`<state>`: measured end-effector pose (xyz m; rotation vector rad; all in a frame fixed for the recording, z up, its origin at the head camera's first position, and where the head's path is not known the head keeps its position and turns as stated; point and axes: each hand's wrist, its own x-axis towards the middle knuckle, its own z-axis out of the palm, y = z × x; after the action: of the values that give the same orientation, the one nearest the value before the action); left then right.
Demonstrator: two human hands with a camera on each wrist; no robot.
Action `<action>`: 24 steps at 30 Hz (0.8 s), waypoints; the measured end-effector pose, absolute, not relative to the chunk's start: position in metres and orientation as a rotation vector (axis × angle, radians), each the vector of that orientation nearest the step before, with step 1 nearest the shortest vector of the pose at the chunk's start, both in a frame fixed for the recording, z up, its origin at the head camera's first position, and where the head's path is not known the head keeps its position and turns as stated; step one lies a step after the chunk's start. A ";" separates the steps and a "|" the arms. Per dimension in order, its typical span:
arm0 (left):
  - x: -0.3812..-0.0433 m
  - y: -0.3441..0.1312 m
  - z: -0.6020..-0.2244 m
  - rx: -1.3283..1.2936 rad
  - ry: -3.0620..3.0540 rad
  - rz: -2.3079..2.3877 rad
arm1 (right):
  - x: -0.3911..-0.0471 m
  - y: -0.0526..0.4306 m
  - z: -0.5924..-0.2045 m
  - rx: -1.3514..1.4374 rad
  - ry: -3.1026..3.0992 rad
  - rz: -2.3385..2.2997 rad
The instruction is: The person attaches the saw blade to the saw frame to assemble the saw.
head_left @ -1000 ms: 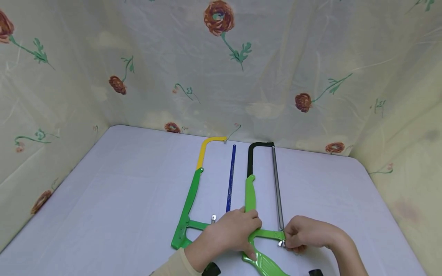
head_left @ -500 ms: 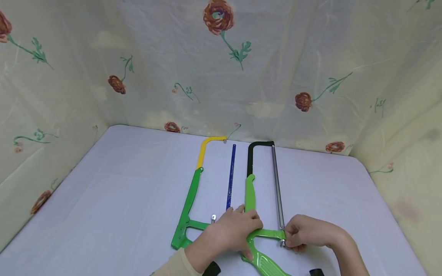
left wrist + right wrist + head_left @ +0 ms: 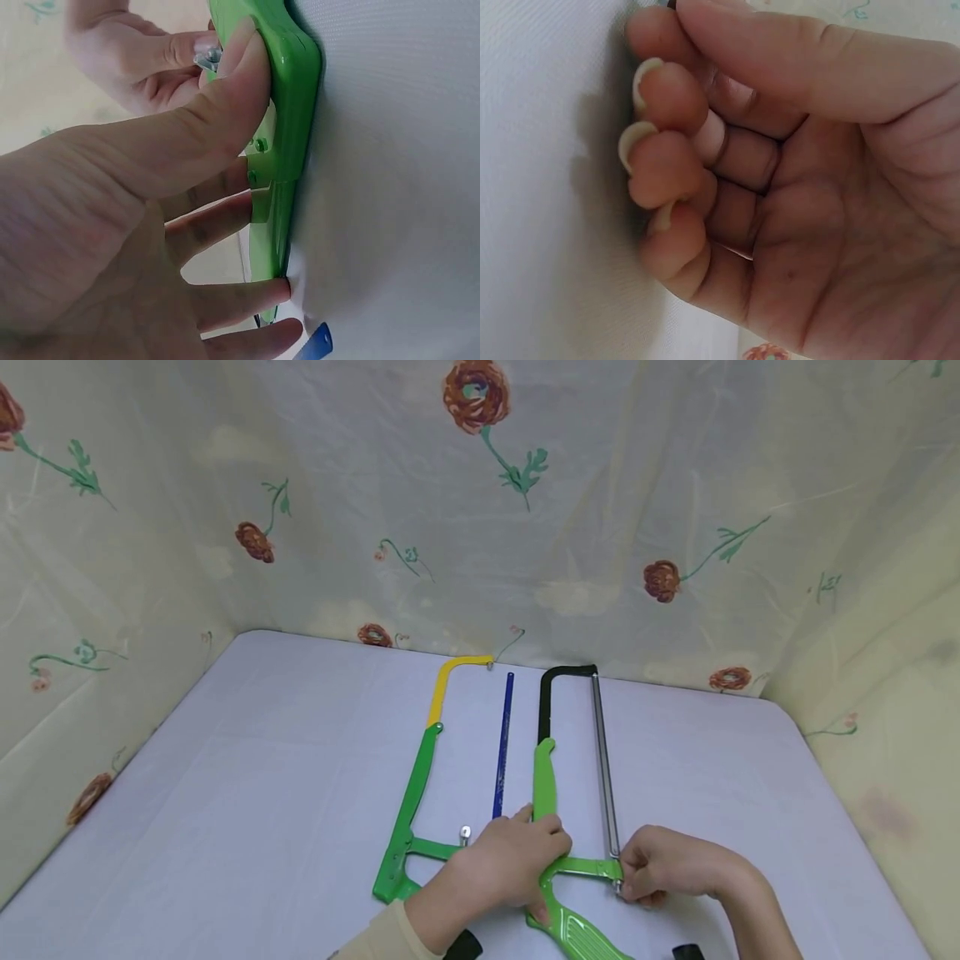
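Note:
A light green hacksaw [image 3: 544, 777] with a black front arm lies flat on the table in the head view. A grey metal blade [image 3: 604, 760] runs along its right side. My left hand [image 3: 513, 864] holds the frame near the handle; in the left wrist view its thumb presses one side and fingertips touch the other. At the near end of the blade my right hand [image 3: 667, 867] pinches a small silver wing nut [image 3: 208, 58], partly covered by the fingers. In the right wrist view the right hand's fingers are curled, with the nut out of sight.
Left of the hands lies a darker green hacksaw frame [image 3: 412, 802] with a yellow front arm [image 3: 442, 689] and a silver fitting [image 3: 465, 835]. A loose blue blade [image 3: 503, 743] lies between the two saws. Floral sheeting [image 3: 570, 527] hangs behind the white table [image 3: 285, 793].
The wing nut has turned slightly between the right fingers, its wings showing at a different angle. Both hands stay in nearly the same place; the saws have not moved.

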<state>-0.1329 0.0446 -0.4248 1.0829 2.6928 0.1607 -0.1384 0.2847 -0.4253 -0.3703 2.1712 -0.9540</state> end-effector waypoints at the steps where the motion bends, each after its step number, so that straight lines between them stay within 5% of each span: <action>1: -0.133 0.045 -0.425 1.083 2.692 0.156 | -0.138 0.285 -0.425 -0.365 2.175 -0.946; 24: -0.135 0.045 -0.429 1.092 2.685 0.154 | -0.140 0.287 -0.422 -0.387 2.165 -0.913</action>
<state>-0.1350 0.0453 -0.4285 1.0915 2.6848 0.1535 -0.1398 0.2866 -0.4218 -0.3871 2.1646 -0.9132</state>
